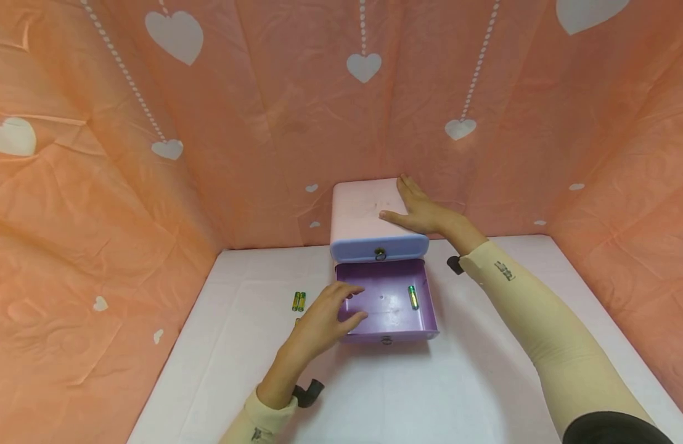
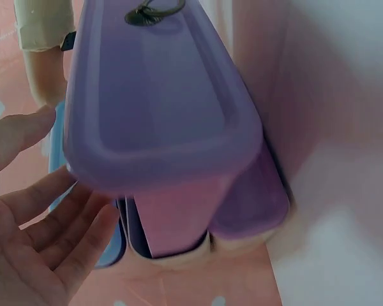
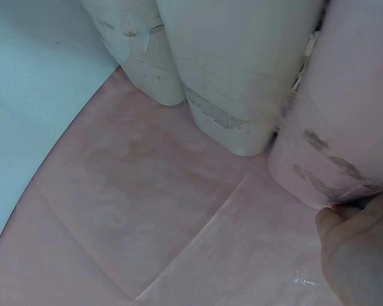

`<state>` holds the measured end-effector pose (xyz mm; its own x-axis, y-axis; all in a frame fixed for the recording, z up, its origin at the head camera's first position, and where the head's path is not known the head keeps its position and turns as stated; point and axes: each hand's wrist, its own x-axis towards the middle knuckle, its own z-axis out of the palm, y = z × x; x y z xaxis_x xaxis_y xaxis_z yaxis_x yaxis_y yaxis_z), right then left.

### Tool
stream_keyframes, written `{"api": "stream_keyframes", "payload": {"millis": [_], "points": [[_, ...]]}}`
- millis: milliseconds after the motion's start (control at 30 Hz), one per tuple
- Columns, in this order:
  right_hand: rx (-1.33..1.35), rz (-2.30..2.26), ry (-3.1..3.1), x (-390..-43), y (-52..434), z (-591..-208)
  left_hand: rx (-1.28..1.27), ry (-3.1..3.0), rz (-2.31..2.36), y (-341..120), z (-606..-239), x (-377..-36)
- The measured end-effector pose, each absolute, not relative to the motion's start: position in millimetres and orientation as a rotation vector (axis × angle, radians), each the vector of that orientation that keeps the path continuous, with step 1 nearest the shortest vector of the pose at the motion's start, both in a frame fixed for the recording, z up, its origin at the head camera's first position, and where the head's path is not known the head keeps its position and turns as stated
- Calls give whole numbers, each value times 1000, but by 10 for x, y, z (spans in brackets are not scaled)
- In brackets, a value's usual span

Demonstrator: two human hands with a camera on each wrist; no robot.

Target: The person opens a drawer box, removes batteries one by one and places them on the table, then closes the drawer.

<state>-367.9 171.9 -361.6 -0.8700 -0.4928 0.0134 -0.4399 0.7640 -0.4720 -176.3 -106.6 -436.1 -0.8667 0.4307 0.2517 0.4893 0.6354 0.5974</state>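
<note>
Left hand loosely spread at the near left corner of the open drawer, fingertips over its rim, gripping nothing. Right hand flat and released on top of the cabinet, fingers straight, pressing down. Drawer pulled far out toward the body, one battery lying inside, right of the left hand.

Likely trouble: drawer drawn almost clear of its slot, so a careless push or lift from the left fingers could tip it or drop it off the runners, rolling the battery out. Cabinet light; without the right palm's weight, apt to slide or rock.

Two more batteries lying together on the table, just left of the left hand, beyond it. Upper drawer closed, directly above the open one, below the right hand. Curtain close behind and at both sides, crowding the cabinet's back.
</note>
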Motion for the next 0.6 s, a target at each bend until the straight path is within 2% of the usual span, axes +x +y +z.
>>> {"api": "stream_keyframes", "payload": {"millis": [600], "points": [[-750,-697,2861,-3661,1731,-3599,-867,-2813,-928,-680,-4369,-1909]]}}
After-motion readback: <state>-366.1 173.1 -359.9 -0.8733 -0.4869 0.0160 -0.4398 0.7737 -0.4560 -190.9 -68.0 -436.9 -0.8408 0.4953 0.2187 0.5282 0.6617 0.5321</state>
